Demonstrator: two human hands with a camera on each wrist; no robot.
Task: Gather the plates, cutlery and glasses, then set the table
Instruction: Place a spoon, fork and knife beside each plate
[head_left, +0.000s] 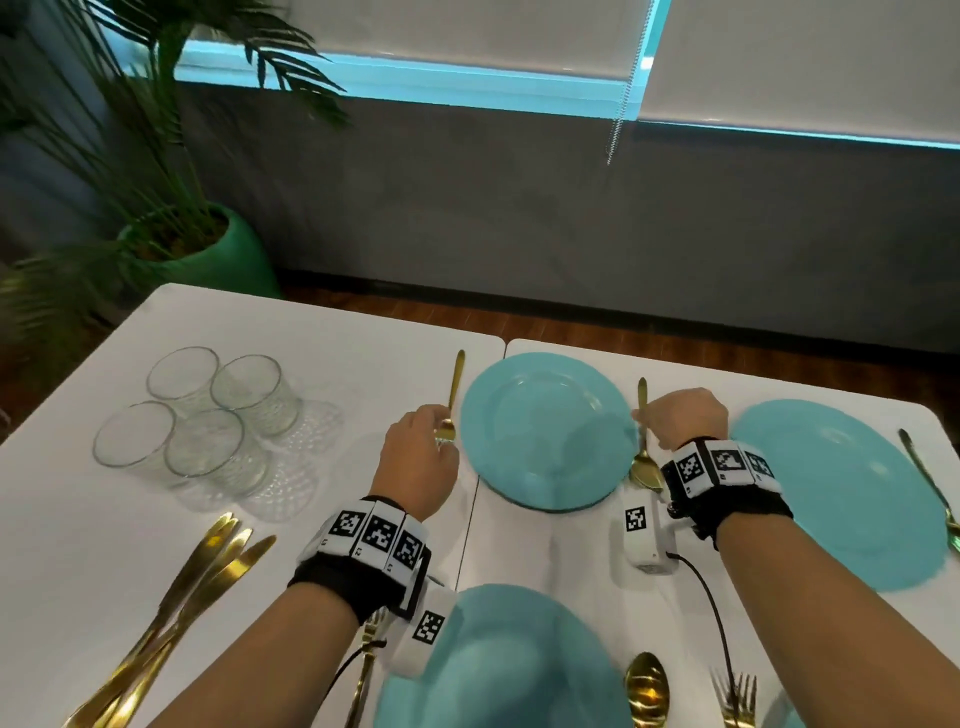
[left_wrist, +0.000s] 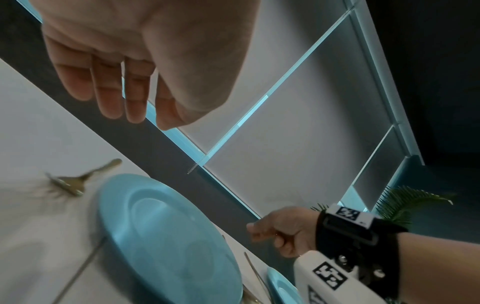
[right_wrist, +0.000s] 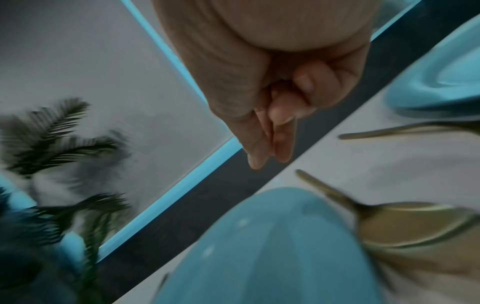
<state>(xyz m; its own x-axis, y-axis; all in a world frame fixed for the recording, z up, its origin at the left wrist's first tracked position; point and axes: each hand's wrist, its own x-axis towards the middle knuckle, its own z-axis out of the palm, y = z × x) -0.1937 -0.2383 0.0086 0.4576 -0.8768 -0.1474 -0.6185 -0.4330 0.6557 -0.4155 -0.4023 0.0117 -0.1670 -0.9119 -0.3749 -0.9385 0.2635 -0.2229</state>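
Note:
A blue plate (head_left: 545, 431) lies at the table's far middle. A gold fork (head_left: 453, 395) lies along its left side and a gold spoon (head_left: 644, 457) along its right. My left hand (head_left: 426, 447) hovers over the fork's tines. In the left wrist view its fingers (left_wrist: 111, 90) hang straight and hold nothing, and the fork (left_wrist: 75, 183) rests on the table below. My right hand (head_left: 670, 415) is above the spoon's handle. Its fingers (right_wrist: 275, 131) are curled together with nothing between them, while the spoon (right_wrist: 405, 224) lies on the table underneath.
Several glasses (head_left: 208, 421) stand at the left, with gold knives (head_left: 182, 613) in front of them. A second plate (head_left: 841, 493) lies at the right with cutlery (head_left: 930, 483) beside it. A near plate (head_left: 509, 665) has a fork (head_left: 363, 670), a spoon (head_left: 647, 686) and another fork (head_left: 737, 699) around it.

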